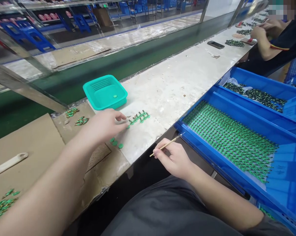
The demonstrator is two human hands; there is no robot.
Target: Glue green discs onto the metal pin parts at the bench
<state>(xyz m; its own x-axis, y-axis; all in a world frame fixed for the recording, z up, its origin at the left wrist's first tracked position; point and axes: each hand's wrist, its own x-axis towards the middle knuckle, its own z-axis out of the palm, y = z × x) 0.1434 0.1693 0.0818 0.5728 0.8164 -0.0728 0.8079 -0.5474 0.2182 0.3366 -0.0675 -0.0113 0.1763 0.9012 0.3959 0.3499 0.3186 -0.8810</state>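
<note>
My left hand [108, 124] reaches over the white table top, fingers curled with the tips at a small green disc piece [128, 127]. Just past them, several green discs with short brown stems [139, 117] stand upright in rows. Loose flat green discs [115, 143] lie below this hand. In front of my body, my right hand [172, 157] pinches a thin wooden stick [164, 144], which looks like a small brush. Its pale tip points toward the near rim of a blue tray [199, 139], where many green stemmed pieces stand in dense rows.
A turquoise basket [105, 105] with a green disc inside stands behind my left hand. Small piles of green parts [81, 121] lie on cardboard [39, 137]. Another blue bin [258, 77] holds dark parts. A phone [215, 45] lies farther along; a co-worker's arm [266, 46] is upper right.
</note>
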